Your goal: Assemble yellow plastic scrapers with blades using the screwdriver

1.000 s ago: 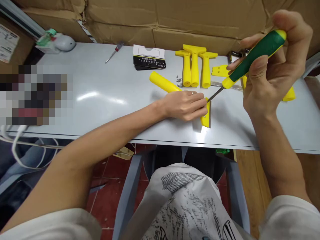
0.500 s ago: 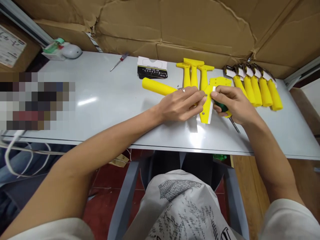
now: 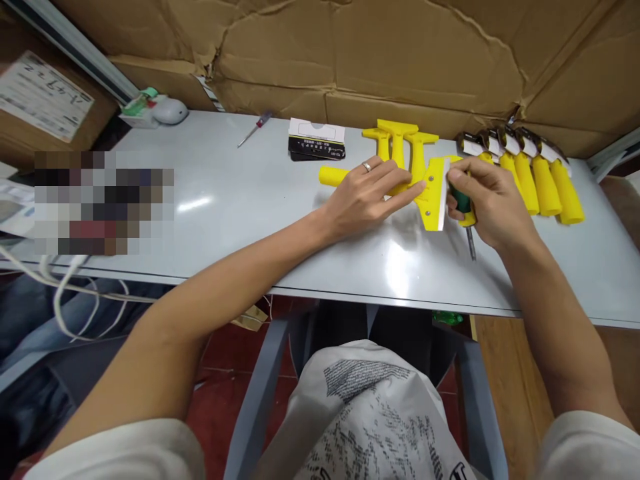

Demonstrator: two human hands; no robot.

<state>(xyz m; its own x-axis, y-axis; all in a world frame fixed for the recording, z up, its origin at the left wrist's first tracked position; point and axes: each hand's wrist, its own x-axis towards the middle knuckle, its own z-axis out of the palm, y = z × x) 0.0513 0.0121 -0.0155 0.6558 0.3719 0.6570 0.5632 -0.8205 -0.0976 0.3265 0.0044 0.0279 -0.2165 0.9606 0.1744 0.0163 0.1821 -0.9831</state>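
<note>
My left hand is closed around the handle of a yellow scraper, whose handle end sticks out to the left. Two screws show on the scraper's flat head. Along its right edge runs a pale blade strip. In the curled fingers of my right hand is a screwdriver with a green and yellow handle, its metal shaft pointing down toward me. The right thumb and forefinger are at the blade edge; whether they touch it, I cannot tell.
Several yellow scrapers with dark head covers lie at the right. Behind my hands are more yellow scrapers. A black and white box, a small screwdriver and a mouse lie farther left. Cardboard lines the back.
The scraper has shifted right and its head sits more upright in view. The screwdriver shaft has swung to point more directly toward me. The whole view has shifted slightly.
</note>
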